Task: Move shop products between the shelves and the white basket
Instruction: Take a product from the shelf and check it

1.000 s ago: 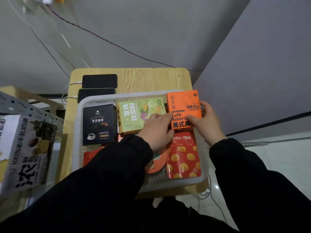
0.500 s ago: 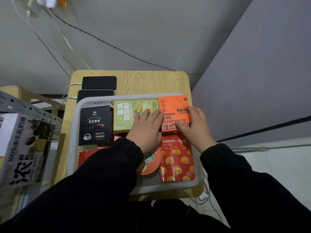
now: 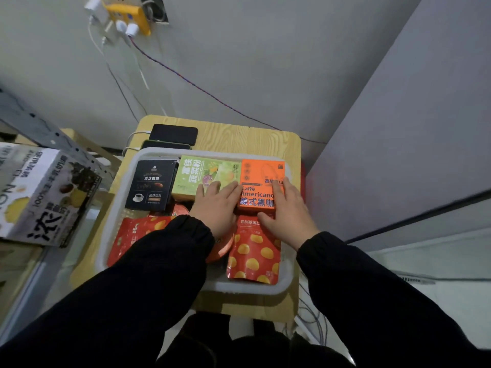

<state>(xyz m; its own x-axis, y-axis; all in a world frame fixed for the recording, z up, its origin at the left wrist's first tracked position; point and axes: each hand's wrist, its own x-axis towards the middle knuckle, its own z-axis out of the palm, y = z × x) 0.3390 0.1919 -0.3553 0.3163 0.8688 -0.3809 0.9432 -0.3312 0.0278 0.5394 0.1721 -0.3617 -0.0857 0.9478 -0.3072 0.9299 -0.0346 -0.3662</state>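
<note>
A small wooden counter (image 3: 265,140) is seen pushed near a grey wall, with a grey partition just beside its right edge, so little open room is left on that side. Most of the counter top is taken up by the white basket (image 3: 288,278), whose front rim sits close to the counter's near edge, while a bare strip is left behind its far rim, where two dark phones (image 3: 174,134) are laid. At the left, a metal shelf frame (image 3: 39,128) is seen with a large milk carton box (image 3: 45,192) lying tilted beside it. The basket is packed nearly wall to wall: a black coffee box (image 3: 151,181) at the far left, a green box (image 3: 204,173) touching it, and an orange coffee box (image 3: 261,181) against the far right corner. Nearer, a red spotted pouch (image 3: 253,256) is laid flat below the orange box, a second red pouch (image 3: 132,232) lies at the near left, and a round orange tub (image 3: 223,248) is partly hidden between them. The left hand (image 3: 216,205) is spread flat, fingers apart, over the seam between the green and orange boxes. The right hand (image 3: 285,212) is pressed open on the orange box, gripping nothing.
</note>
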